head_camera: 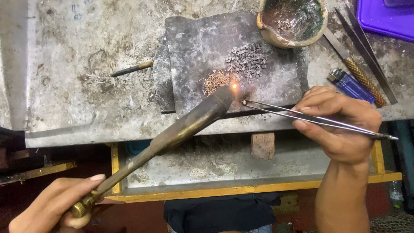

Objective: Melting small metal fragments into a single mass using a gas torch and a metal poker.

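My left hand (51, 205) grips the brass end of a long blowtorch (181, 127) at the lower left. Its nozzle reaches up to a dark soldering slab (194, 51), where a small flame (234, 86) glows. My right hand (340, 123) holds steel tweezers (302, 115) whose tips point left, just right of the flame. On the slab lie a pile of thin copper-coloured wire bits (215, 81) and a heap of small dark metal pieces (246, 60).
A round clay bowl (276, 36) sits at the slab's top right. A blue lighter (351, 86), a file with a woven handle (358, 71), and more tweezers (366, 51) lie right. A purple tray (384, 19) is top right. A thin rod (131, 69) lies left.
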